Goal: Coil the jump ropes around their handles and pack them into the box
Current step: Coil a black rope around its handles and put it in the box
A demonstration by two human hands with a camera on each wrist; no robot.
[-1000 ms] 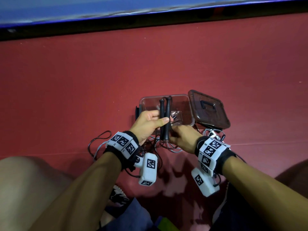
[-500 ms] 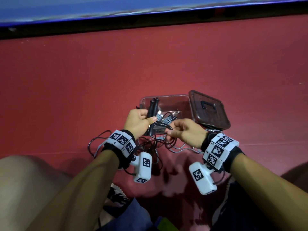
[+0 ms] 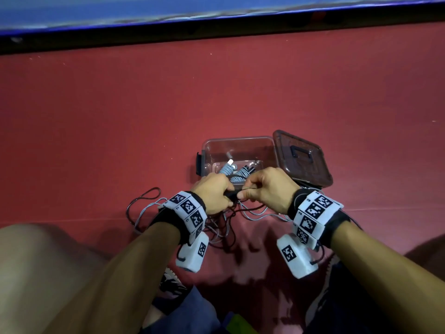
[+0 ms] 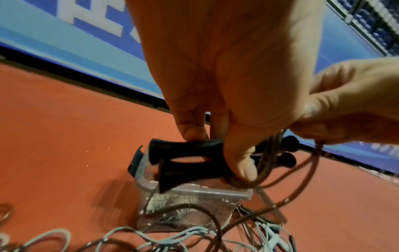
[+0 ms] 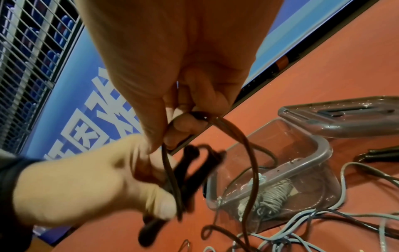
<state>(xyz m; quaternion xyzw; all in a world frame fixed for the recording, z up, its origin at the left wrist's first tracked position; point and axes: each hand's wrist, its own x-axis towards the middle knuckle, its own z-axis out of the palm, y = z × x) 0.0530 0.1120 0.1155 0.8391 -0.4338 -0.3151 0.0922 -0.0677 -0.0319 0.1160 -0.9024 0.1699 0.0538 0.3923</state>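
My left hand [image 3: 214,191] grips two black jump-rope handles [image 4: 183,158] side by side, held level just in front of the clear plastic box [image 3: 240,150]. My right hand [image 3: 267,189] pinches the dark brown rope [image 5: 248,153] close to the handles [image 5: 194,172], and the rope loops down to the floor. Inside the clear plastic box [image 5: 319,162] lies a grey rope coiled round its handles [image 3: 228,169]. The same coiled grey rope [image 5: 272,194] shows through the box wall. Loose grey and brown rope [image 3: 216,227] lies tangled on the red floor below my hands.
The box's dark lid [image 3: 301,157] lies open to the right of the box. Another black handle [image 5: 380,153] lies on the floor at the right. A black and blue barrier [image 3: 216,20] runs along the far side. My knees and a shoe [image 3: 171,283] are near the bottom.
The black handles went from upright over the box to level and lower, nearer me. My right hand moved in to the handles and now pinches the brown rope.
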